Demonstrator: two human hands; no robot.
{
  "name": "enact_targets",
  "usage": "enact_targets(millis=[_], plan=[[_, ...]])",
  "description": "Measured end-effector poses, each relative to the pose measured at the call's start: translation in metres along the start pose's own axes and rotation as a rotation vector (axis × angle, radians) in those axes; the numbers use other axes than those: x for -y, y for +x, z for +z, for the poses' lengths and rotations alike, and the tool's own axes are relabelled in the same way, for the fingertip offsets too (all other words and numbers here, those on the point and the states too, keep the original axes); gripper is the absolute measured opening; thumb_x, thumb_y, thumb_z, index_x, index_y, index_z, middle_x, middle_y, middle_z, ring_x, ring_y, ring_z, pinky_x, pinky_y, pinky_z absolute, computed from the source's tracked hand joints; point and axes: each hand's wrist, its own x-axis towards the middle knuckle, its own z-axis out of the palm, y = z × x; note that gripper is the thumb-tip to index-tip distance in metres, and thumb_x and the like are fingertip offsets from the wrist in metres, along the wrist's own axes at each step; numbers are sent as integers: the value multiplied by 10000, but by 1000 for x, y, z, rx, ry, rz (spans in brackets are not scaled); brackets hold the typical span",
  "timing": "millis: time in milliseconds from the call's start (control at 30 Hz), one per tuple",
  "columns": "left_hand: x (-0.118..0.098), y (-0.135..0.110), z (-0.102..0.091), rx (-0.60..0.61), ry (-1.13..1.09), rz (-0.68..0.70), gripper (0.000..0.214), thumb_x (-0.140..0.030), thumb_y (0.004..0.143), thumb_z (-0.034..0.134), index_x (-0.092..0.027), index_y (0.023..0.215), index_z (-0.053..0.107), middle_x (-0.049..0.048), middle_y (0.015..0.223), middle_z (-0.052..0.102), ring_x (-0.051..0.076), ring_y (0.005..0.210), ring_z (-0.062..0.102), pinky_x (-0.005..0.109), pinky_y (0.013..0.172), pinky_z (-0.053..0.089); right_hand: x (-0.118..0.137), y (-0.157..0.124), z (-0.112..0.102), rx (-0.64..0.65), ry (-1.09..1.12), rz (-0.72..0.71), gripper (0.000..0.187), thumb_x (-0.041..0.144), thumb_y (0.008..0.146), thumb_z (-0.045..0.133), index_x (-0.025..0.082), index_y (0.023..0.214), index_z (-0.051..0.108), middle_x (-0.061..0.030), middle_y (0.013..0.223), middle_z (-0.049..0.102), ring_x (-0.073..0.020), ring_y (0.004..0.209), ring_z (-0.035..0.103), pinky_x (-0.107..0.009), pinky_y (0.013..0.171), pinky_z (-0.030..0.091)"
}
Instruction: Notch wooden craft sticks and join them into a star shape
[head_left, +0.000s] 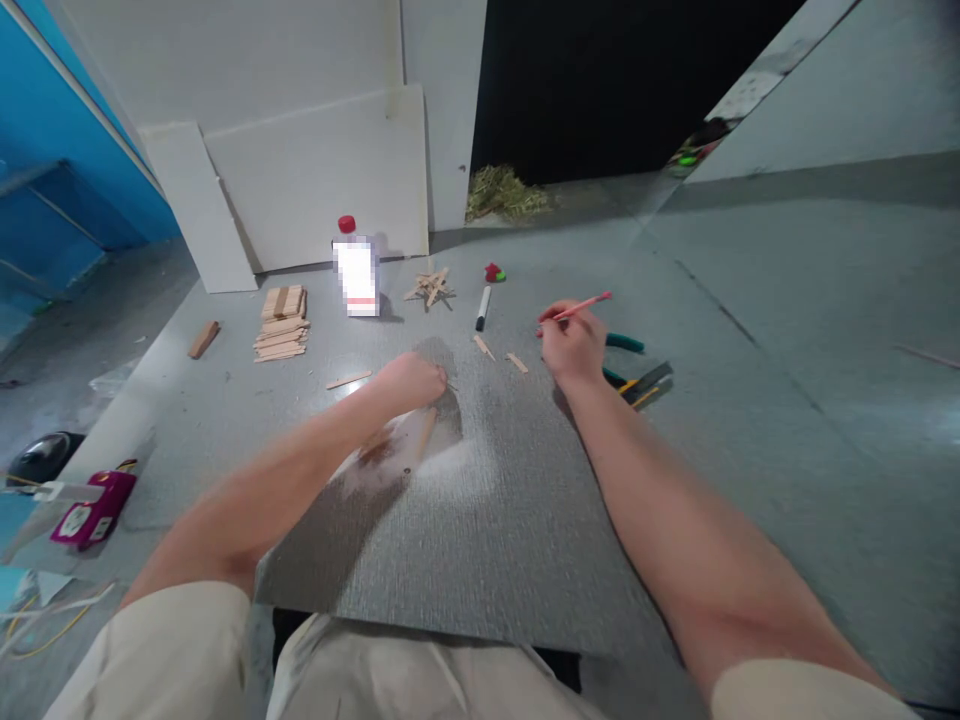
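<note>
My right hand (574, 347) is closed around a slim pink pencil (586, 305), held slanting above the right side of the grey table (480, 540). My left hand (415, 383) is closed low over the table's middle. A thin pale tip shows past its fingers, but what it holds is mostly hidden. One wooden craft stick (349, 380) lies left of that hand, and another (425, 432) lies just below it. Two short cut pieces of stick (484, 347) rest between the hands. Beside my right wrist are a green tool handle (625, 343) and a black-and-yellow tool (646, 384), partly covered.
At the back left lie stacked craft sticks (282, 335), a brown block (203, 339) and a red-capped bottle (358, 275). A loose stick pile (432, 287), a marker (484, 308) and a small red-green object (494, 272) stand further back. A magenta box (94, 510) is left.
</note>
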Motion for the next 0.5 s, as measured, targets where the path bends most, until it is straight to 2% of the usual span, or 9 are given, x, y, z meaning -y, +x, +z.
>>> enact_targets(millis=[100,200,300,400,500], plan=[[-6,-24,-7,-89,29,14,369,-383,982,639,-143,1260,606,103,1232,646,214,1056,667,415,900,599,15,-5,-3,146,-107,-71,304,385,999,624,179,1222,637,-89,1224,658,-209,1034,667,-421,897,588],[-27,-55,-9,-213,41,67,326,-362,987,637,-138,1223,626,90,1182,672,202,1023,682,402,887,605,42,-18,4,296,-167,-207,322,380,999,625,189,1258,626,-99,1283,638,-222,1080,658,-437,921,585],[-50,-84,-9,-338,32,151,198,-154,993,545,-87,1123,679,121,1050,746,205,989,726,367,917,601,64,-29,15,408,-193,-306,353,378,991,638,182,1283,615,-107,1313,624,-240,1122,648,-461,948,575],[-60,-108,-12,-445,7,176,222,-116,993,490,-85,1053,701,119,1014,773,209,955,750,347,873,617,64,-30,21,468,-222,-281,370,380,983,650,164,1282,613,-114,1297,629,-241,1109,654,-454,935,580],[-60,-126,-20,-523,-19,146,241,-121,999,478,-90,1090,698,126,1075,777,213,996,754,361,918,611,47,-24,17,453,-242,-183,384,381,978,659,149,1280,613,-125,1288,631,-240,1095,658,-442,925,583]])
